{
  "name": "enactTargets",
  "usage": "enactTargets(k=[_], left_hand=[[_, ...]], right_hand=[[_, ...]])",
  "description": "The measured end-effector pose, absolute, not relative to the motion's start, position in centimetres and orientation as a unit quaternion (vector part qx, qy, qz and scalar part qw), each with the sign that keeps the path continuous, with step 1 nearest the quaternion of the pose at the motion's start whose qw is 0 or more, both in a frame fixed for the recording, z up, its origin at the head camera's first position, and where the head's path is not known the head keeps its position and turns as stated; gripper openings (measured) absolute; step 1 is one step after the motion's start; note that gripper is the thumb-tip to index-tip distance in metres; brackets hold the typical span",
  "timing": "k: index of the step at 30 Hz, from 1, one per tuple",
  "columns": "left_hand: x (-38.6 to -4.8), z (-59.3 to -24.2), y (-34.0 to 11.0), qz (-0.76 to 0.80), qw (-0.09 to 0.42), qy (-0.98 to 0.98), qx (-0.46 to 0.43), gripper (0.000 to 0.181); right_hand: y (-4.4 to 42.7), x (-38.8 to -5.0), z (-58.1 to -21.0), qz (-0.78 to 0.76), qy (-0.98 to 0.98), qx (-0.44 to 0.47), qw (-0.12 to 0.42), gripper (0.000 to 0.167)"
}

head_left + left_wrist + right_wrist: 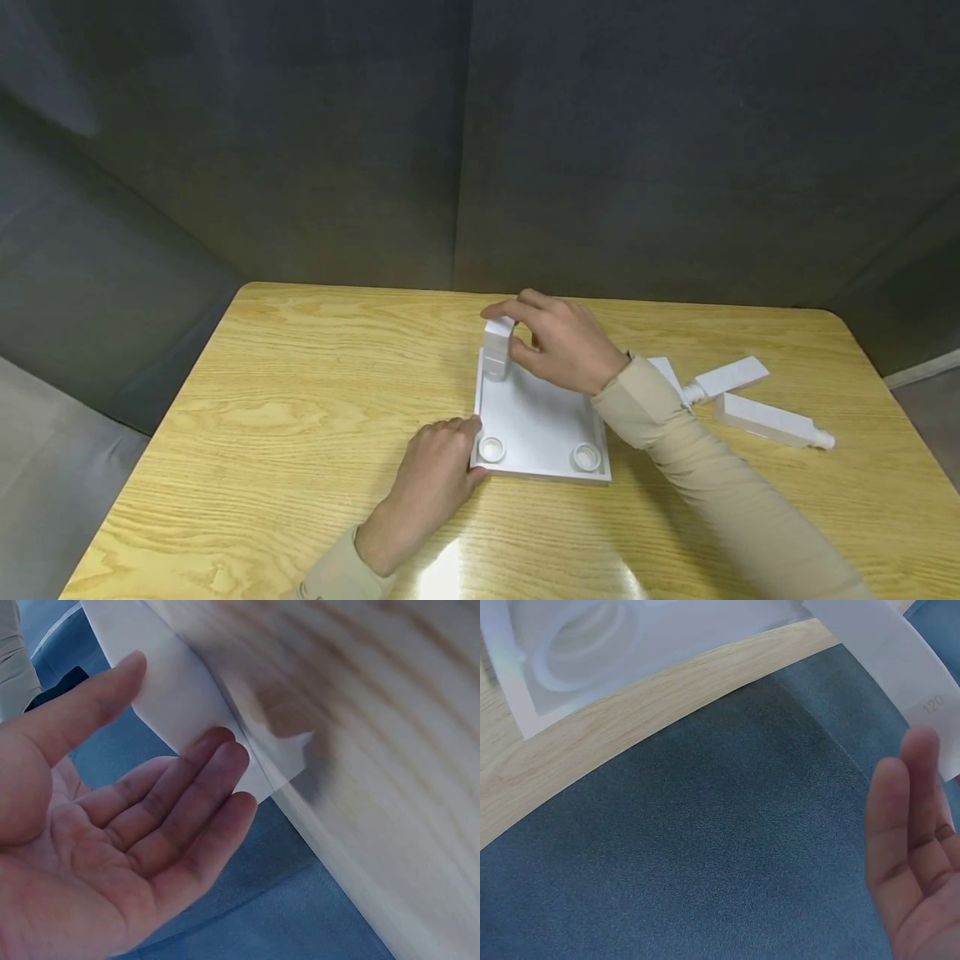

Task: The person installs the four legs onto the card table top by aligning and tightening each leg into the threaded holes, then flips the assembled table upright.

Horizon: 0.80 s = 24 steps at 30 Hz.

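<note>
A white square board [536,421] with raised edges lies on the wooden table, with round white sockets [587,457] at its near corners. At its far left corner a white block-shaped leg [497,346] stands upright, its top held between the fingers and thumb of my right hand [566,342]. In the right wrist view the leg [900,667] bears the mark "120", beside my right hand [922,855]. My left hand [435,475] rests at the board's near left edge, fingers and thumb against it. In the left wrist view, the fingers of my left hand [127,825] touch the white board [176,682].
Two white legs with threaded ends, one [772,419] nearer and one [731,377] farther, lie on the table [300,392] right of the board. Another white piece [666,371] is partly hidden behind my right forearm. Dark panels [637,150] stand behind the table.
</note>
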<state>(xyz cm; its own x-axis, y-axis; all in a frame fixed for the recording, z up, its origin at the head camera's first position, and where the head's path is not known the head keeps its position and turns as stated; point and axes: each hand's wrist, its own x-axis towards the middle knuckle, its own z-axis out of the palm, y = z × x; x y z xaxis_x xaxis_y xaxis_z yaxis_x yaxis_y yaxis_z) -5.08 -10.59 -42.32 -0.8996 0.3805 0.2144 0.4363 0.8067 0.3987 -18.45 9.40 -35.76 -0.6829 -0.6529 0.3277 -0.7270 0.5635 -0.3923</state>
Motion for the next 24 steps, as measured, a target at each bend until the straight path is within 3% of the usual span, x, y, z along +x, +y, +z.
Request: enactTargets(k=[16,24], left_hand=[[-4.9,-42.3,-10.8,-0.235,0.057,-0.947,-0.211,0.061],[-5.1,-42.3,-10.9,-0.242,0.059,-0.945,-0.214,0.054]], right_hand=[[9.9,-18.3,-36.1,0.259,-0.874,0.403,0.082,0.044],[11.3,-18.2,-36.0,0.276,-0.879,0.379,0.085,0.038]])
